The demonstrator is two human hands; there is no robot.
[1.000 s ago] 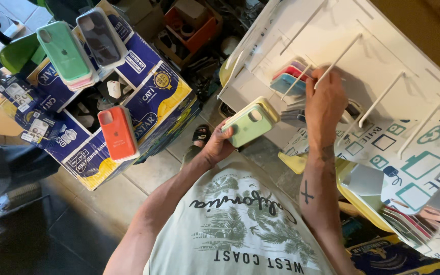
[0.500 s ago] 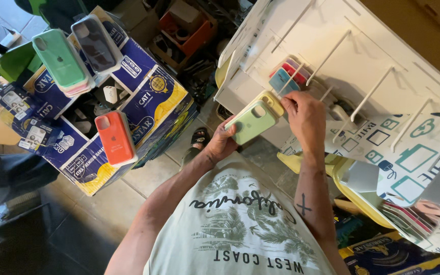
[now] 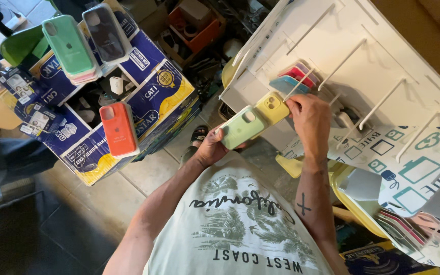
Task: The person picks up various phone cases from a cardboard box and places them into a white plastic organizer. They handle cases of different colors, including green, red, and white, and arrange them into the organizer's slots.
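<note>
Head-worn view, steeply downward, close

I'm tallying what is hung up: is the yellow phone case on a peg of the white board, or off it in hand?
Off it. The right hand holds the yellow phone case just below a white peg; the blue case hangs there.

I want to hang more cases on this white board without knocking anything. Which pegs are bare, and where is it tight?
The upper and right pegs of the white display board are bare. It is tight at the lower left peg, where the blue and red cases hang and the right hand holds the yellow case. The left hand holds a green case just beside.
</note>
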